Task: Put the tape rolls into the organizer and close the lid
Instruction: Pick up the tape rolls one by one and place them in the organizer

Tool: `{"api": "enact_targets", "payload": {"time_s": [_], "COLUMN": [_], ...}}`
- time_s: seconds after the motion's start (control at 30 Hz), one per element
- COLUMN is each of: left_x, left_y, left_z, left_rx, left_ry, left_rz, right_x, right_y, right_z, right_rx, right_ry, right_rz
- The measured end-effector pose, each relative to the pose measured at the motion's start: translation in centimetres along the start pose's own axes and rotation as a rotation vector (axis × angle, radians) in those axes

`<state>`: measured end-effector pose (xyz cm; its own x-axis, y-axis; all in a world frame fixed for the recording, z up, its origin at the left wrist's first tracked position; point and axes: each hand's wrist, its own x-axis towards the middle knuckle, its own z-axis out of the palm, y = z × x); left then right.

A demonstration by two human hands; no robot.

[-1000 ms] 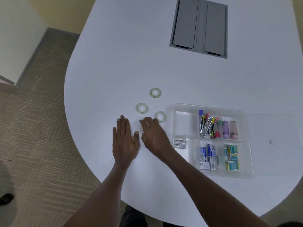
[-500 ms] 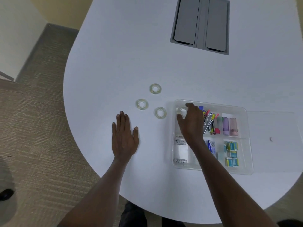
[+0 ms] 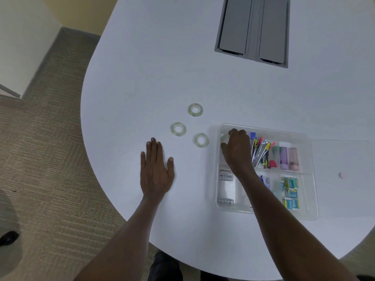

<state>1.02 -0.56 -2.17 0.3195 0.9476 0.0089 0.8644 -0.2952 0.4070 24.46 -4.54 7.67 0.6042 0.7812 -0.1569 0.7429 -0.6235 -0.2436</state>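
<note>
Three clear tape rolls lie flat on the white table: one farthest away [image 3: 195, 109], one to the left [image 3: 178, 129] and one nearest the organizer [image 3: 201, 139]. The clear plastic organizer [image 3: 312, 197] sits open to their right. My right hand [image 3: 236, 150] is inside its far-left compartment, fingers curled around a fourth tape roll [image 3: 224, 137] that is partly hidden under them. My left hand [image 3: 156, 171] rests flat on the table, palm down, fingers spread, holding nothing. The clear lid [image 3: 345, 159] lies flat on the table to the right of the organizer.
Other organizer compartments hold coloured clips [image 3: 261, 152], small tubes [image 3: 288, 158] and small boxes [image 3: 291, 193]. A grey cable hatch [image 3: 252, 30] is set into the table farther back. The table's curved edge runs along the left, with carpet below.
My right hand went from the table beside my left hand into the organizer's far-left compartment, carrying a tape roll. My left hand stayed flat in place.
</note>
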Motion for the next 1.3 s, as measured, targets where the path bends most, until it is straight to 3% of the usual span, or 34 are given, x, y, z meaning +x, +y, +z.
{"api": "enact_targets", "payload": {"time_s": [0.1, 0.17, 0.23, 0.3, 0.4, 0.6, 0.77, 0.93, 1.07, 1.3], "left_x": [0.0, 0.0, -0.1, -0.1, -0.1, -0.2, -0.1, -0.1, -0.1, -0.1], "left_y": [-0.1, -0.1, -0.1, 0.0, 0.0, 0.1, 0.2, 0.3, 0.3, 0.2], "left_z": [0.1, 0.2, 0.2, 0.2, 0.1, 0.0, -0.2, -0.4, -0.4, -0.4], "left_rx": [-0.003, -0.004, 0.002, 0.004, 0.010, 0.010, -0.006, -0.007, -0.014, -0.009], "left_ry": [0.006, 0.008, 0.015, 0.020, 0.029, 0.044, 0.031, 0.012, 0.019, 0.008], "left_rz": [-0.001, -0.001, 0.001, 0.000, 0.001, 0.003, 0.000, -0.010, -0.005, -0.004], "right_x": [-0.8, -1.2, -1.1, -0.8, -0.4, -0.2, -0.6, -1.2, -2.5, -2.6], "right_y": [-1.7, -3.3, -4.7, -5.6, -6.0, -6.1, -5.8, -3.4, -0.2, 1.2], "right_z": [-0.5, -0.5, -0.1, 0.8, 2.2, 2.8, 0.2, -2.6, -2.6, -1.4], "right_rx": [0.069, 0.162, 0.170, 0.025, -0.227, -0.296, 0.107, 0.323, 0.237, 0.135], "right_ry": [0.201, 0.262, 0.189, 0.062, -0.061, -0.093, 0.022, 0.234, 0.148, -0.031], "right_rz": [-0.003, -0.136, -0.306, -0.427, -0.470, -0.441, -0.365, -0.049, 0.059, 0.066]}}
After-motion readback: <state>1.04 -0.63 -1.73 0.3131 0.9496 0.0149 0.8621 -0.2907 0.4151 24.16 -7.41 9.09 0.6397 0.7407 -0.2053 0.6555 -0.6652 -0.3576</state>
